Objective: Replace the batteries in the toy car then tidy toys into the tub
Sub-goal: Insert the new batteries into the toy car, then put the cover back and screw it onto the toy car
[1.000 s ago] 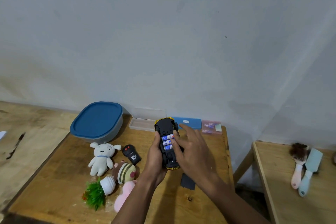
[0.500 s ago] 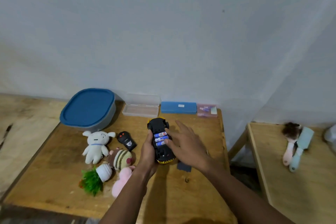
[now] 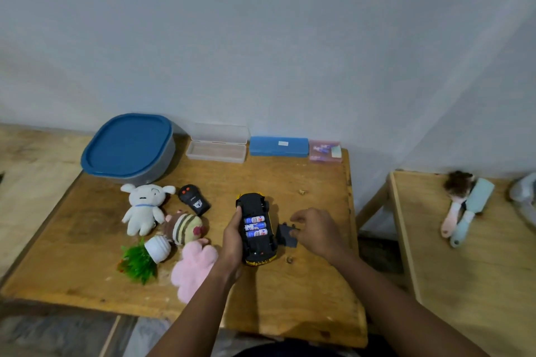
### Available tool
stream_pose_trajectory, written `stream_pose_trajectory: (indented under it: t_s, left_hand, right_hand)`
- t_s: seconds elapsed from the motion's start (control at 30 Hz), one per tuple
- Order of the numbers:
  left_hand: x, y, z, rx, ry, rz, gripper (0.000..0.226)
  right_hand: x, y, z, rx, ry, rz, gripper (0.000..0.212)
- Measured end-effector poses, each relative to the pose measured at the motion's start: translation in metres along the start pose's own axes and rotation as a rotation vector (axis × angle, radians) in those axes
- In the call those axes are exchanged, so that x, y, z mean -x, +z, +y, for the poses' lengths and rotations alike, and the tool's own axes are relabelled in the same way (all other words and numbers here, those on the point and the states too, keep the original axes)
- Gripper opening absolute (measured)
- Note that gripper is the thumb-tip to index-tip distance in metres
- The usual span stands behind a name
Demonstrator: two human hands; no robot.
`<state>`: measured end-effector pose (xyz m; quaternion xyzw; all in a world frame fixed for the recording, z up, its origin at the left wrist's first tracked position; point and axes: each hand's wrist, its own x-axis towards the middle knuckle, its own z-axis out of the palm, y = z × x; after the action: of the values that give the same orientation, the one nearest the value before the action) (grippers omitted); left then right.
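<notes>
Left hand (image 3: pixel 232 238) wraps round the toy car (image 3: pixel 256 229) from its left side and holds it belly-up on the table (image 3: pixel 290 298), prob. so the open bay faces the worker. Three blue-and-white batteries (image 3: pixel 255 226) lie side by side in the bay w/ no lid over them. Right hand (image 3: pixel 314 232), fingers curled down, pinches the edge of the dark battery cover (image 3: pixel 288 239), which lies flat just beside the car's right flank. Likely next step is refitting it.

Left of the car wait the toys to be tidied: pink plush (image 3: pixel 193 266), green plant toy (image 3: pixel 139 262), striped plush (image 3: pixel 184 227), white plush dog (image 3: pixel 143 209) and black remote (image 3: pixel 193 203), bunched close together.

At the wall the tub (image 3: pixel 127 145) sits w/ its blue lid on, so it needs opening first. Beside it are a clear case (image 3: pixel 216 149), a blue case (image 3: pixel 278 146) and a pink packet (image 3: pixel 324 150), parked out of the work area.
</notes>
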<state>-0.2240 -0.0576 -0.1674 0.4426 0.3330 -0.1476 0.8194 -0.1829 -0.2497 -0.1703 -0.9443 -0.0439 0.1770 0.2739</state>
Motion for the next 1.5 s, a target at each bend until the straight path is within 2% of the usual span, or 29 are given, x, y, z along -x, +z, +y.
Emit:
stream_pose_trajectory:
  t_s: [0.23, 0.6, 0.7, 0.83, 1.0, 1.23, 1.37, 1.5]
  left_hand:
    - [0.013, 0.002, 0.001, -0.005, 0.001, -0.149, 0.067]
    - [0.027, 0.008, 0.008, -0.028, 0.050, -0.203, 0.067]
    - [0.030, 0.008, 0.009, -0.041, 0.066, -0.206, 0.066]
    - [0.036, 0.005, 0.011, -0.037, 0.068, -0.231, 0.067]
    - [0.040, 0.004, 0.015, -0.075, 0.124, -0.221, 0.066]
    - [0.047, 0.013, 0.026, -0.128, 0.186, -0.262, 0.069]
    - [0.051, 0.017, 0.030, -0.155, 0.215, -0.305, 0.066]
    - [0.052, 0.018, 0.032, -0.152, 0.225, -0.302, 0.064]
  right_hand:
    - [0.003, 0.021, -0.002, 0.186, -0.017, 0.006, 0.056]
    - [0.007, 0.025, -0.004, 0.199, -0.036, 0.021, 0.044]
    - [0.010, 0.022, -0.008, 0.061, -0.042, 0.028, 0.028]
    - [0.011, 0.001, -0.022, -0.384, 0.081, 0.099, 0.016]
    - [0.020, -0.037, -0.041, -0.747, 0.024, 0.169, 0.024]
    - [0.038, -0.061, -0.064, -0.633, -0.188, -0.005, 0.029]
    - [0.043, -0.062, -0.077, -0.573, -0.260, 0.011, 0.020]
    - [0.043, -0.063, -0.083, -0.530, -0.305, 0.028, 0.023]
